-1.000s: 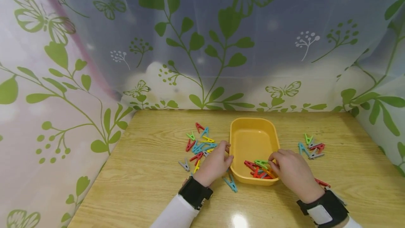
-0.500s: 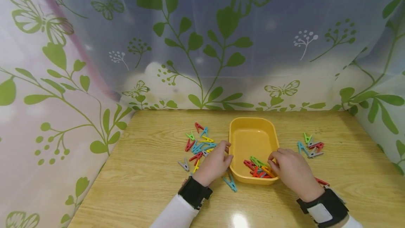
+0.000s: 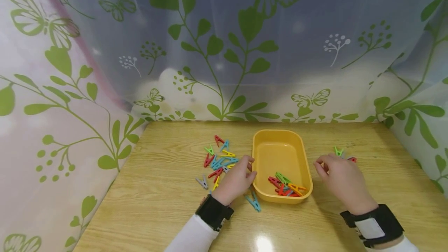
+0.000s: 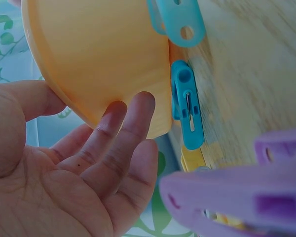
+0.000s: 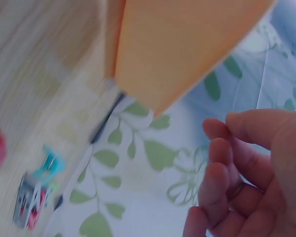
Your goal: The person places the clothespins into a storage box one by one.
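Note:
The yellow-orange plastic tub (image 3: 280, 154) holds several coloured clothespins at its near end, with a green clothespin (image 3: 282, 177) on top and an orange clothespin (image 3: 296, 189) beside it. My left hand (image 3: 236, 180) is at the tub's left side; in the left wrist view its extended fingers (image 4: 138, 116) lie against the outer wall and the thumb is by the rim. To the right of the tub, my right hand (image 3: 344, 180) is over the table, thumb and fingertip together, nothing seen between them. It partly hides a small group of clothespins, including a green clothespin (image 3: 338, 151).
A loose spread of clothespins (image 3: 217, 162) lies left of the tub, some behind my left hand. One blue clothespin (image 3: 253, 201) is near the tub's front left corner. Patterned curtains (image 3: 224, 49) border the wooden table (image 3: 147, 213) at the back and sides.
The green clothespin has left my right fingers and now lies on the pile in the tub. My right hand has moved right, off the tub's rim. My left hand stays put.

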A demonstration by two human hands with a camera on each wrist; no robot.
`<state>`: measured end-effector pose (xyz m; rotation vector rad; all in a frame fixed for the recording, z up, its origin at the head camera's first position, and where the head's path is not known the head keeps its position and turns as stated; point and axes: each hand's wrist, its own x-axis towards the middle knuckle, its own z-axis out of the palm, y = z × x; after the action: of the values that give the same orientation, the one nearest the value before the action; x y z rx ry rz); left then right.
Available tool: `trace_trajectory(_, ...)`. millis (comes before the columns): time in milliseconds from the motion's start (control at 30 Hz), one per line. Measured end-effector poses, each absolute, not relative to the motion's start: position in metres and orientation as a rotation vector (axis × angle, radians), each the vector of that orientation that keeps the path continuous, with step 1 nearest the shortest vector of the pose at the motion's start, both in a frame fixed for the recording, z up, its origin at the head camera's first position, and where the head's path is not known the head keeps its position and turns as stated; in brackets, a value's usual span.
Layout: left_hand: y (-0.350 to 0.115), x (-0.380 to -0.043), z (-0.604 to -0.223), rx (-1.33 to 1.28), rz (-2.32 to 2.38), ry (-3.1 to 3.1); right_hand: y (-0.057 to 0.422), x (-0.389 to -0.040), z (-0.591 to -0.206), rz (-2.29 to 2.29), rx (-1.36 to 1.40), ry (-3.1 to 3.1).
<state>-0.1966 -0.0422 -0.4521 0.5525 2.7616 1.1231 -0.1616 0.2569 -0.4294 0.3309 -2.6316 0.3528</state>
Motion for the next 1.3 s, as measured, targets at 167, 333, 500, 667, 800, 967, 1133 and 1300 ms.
trace_trajectory(167,-0.042,-0.197,-0.453,0.55,1.115,2.762,0.281,-0.167,-0.431,0.355,0.249,-2.683)
trace_trajectory(333,-0.042,-0.197,-0.453,0.558,1.123,2.761,0.302,-0.173,-0.441,0.361,0.169,-2.804)
trace_trajectory(500,-0.042,-0.197,-0.453,0.565,1.127,2.761,0.317,-0.178,-0.448,0.307,0.111,-2.932)
trace_trajectory(667,-0.042,-0.197,-0.453,0.572,1.119,2.77,0.323,-0.182,-0.451,0.278,0.11,-3.007)
trace_trajectory(800,-0.042,-0.197,-0.454,0.573,1.12,2.767,0.324,-0.185,-0.451,0.256,0.117,-3.035)
trace_trajectory(967,-0.043,-0.197,-0.454,0.577,1.134,2.761,0.323,-0.189,-0.451,0.242,0.126,-3.082)
trace_trajectory(1133,-0.043,-0.197,-0.456,0.58,1.134,2.763,0.325,-0.192,-0.451,0.24,0.125,-3.143)
trace_trajectory(1300,-0.043,-0.197,-0.456,0.58,1.122,2.772,0.326,-0.195,-0.449,0.214,0.133,-3.172)
